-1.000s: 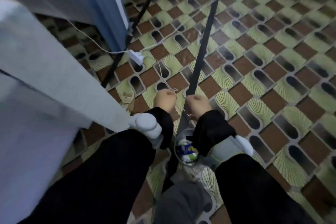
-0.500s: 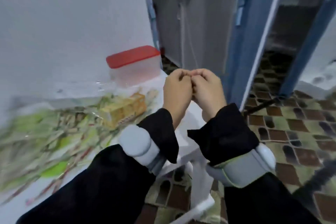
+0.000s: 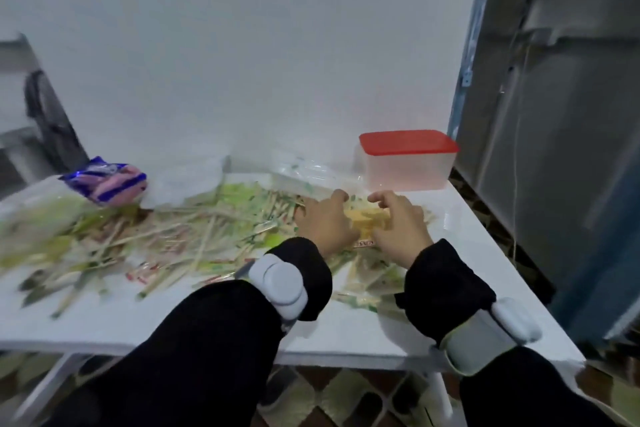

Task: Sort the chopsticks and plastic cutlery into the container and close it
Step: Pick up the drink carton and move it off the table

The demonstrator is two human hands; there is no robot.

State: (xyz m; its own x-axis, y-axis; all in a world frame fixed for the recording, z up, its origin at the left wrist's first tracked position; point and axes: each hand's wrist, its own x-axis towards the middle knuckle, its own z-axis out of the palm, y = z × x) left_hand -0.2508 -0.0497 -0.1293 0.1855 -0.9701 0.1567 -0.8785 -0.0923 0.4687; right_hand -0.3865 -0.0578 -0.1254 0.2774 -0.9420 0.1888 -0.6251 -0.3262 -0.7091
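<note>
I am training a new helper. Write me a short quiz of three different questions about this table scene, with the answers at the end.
1. True or false: the container has its red lid on.
2. Multiple choice: where does the container stand on the table? A) far right corner, by the wall; B) near left edge; C) in the middle of the chopsticks.
3. Fill in: both hands, left and right, reach to a ____ packet lying between them.

Key
1. True.
2. A.
3. Yellow. The fingers are curled at its sides; whether they grip it already cannot be told.
</note>
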